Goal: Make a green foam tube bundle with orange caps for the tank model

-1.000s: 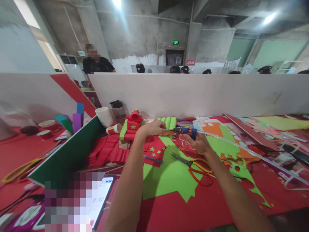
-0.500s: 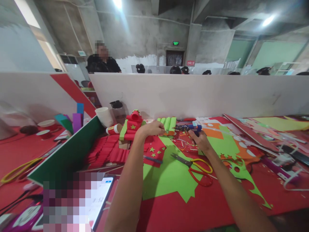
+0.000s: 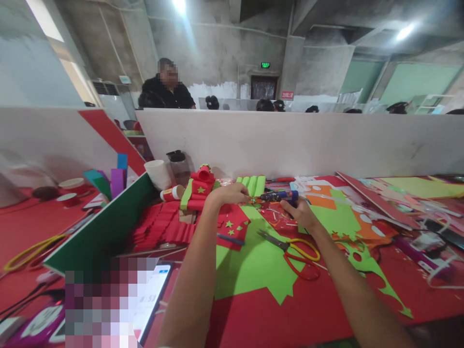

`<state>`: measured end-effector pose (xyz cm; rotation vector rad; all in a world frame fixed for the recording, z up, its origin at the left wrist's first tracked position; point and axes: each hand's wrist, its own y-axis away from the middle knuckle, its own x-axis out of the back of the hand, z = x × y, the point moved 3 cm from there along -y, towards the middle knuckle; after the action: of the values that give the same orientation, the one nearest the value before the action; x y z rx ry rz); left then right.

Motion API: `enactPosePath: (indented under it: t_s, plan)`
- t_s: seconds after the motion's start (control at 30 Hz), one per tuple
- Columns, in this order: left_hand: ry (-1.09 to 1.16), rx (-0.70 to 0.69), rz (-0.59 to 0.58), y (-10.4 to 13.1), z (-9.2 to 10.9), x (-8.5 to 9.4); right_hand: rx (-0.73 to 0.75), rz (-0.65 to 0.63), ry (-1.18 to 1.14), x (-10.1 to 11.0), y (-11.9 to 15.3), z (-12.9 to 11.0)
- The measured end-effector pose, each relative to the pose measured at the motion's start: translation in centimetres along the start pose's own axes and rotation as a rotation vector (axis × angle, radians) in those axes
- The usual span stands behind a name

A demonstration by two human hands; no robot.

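Note:
My right hand (image 3: 300, 211) is wrapped round the grip of a blue and black glue gun (image 3: 277, 195), its nozzle pointing left. My left hand (image 3: 235, 194) has its fingers pinched together right at the nozzle tip; what they hold is too small to make out. Behind the nozzle lie several light green rolled tubes (image 3: 255, 184). Beneath my left hand is a red sheet (image 3: 232, 223) with small green stars on it. Nearer to me, scissors (image 3: 290, 245) with yellow and red handles lie on a large light green sheet (image 3: 246, 273).
To the left stand a red rolled-paper piece with a star (image 3: 201, 188), stacked red strips (image 3: 159, 224), a white cup (image 3: 157, 174) and a green board (image 3: 105, 227). A phone (image 3: 154, 299) lies near my left arm. Green offcuts (image 3: 362, 263) are at right. A white partition (image 3: 290, 142) closes the back.
The glue gun has shifted slightly left and down, bringing its nozzle to my left fingertips. My left hand stays nearly in place. The person behind the partition appears farther right.

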<state>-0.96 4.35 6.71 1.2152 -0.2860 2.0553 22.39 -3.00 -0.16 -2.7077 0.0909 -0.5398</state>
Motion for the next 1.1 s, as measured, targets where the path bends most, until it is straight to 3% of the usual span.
enactPosePath:
  t_s: [0.43,0.73,0.9,1.1]
  plan:
    - [0.001,0.017,0.015,-0.4,-0.6,0.0,-0.008,-0.022,0.075,0.1,0.0,-0.2]
    - [0.075,0.026,0.095,-0.8,-1.2,0.0,0.060,0.007,0.148,0.9,0.0,-0.1]
    - [0.105,0.066,0.165,-1.0,-1.8,0.1,-0.070,-0.074,-0.043,1.0,0.4,0.8]
    - [0.061,0.104,0.163,-1.5,-2.6,-0.1,-0.045,-0.059,-0.271,0.7,0.6,-0.6]
